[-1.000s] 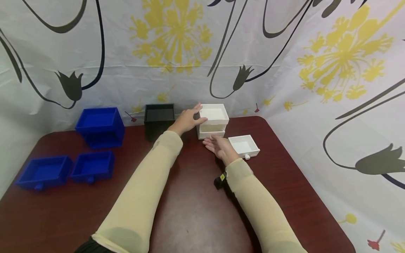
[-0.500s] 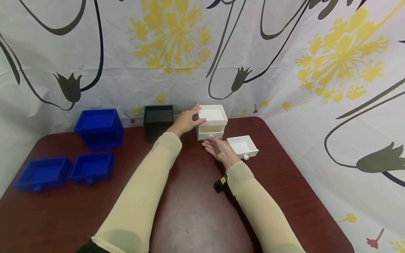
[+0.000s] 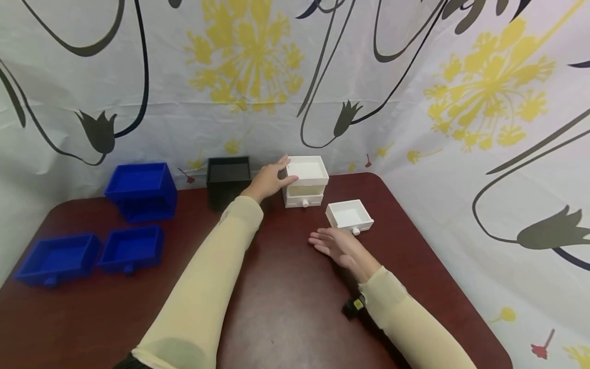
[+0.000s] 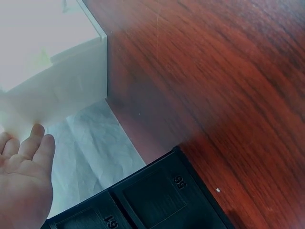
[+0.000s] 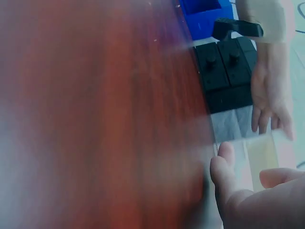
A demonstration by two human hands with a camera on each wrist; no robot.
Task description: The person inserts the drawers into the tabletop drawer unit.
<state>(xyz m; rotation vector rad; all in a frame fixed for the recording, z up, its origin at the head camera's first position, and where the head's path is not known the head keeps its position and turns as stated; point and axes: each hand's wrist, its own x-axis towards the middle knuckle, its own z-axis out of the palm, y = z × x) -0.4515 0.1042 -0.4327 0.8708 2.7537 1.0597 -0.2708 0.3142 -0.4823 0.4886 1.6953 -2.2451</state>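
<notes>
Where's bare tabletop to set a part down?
Free: table between the sleeves; front left, before the blue drawers. Crowded: back edge, with blue cabinet, black cabinet, white cabinet and left hand; then right hand by white drawer.

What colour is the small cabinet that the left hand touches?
The cabinet is white; the head view shows it best.

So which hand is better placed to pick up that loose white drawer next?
Probably the right hand: it holds nothing, fingers extended, and lies close to the loose white drawer. The left hand is farther away, touching the white cabinet.
</notes>
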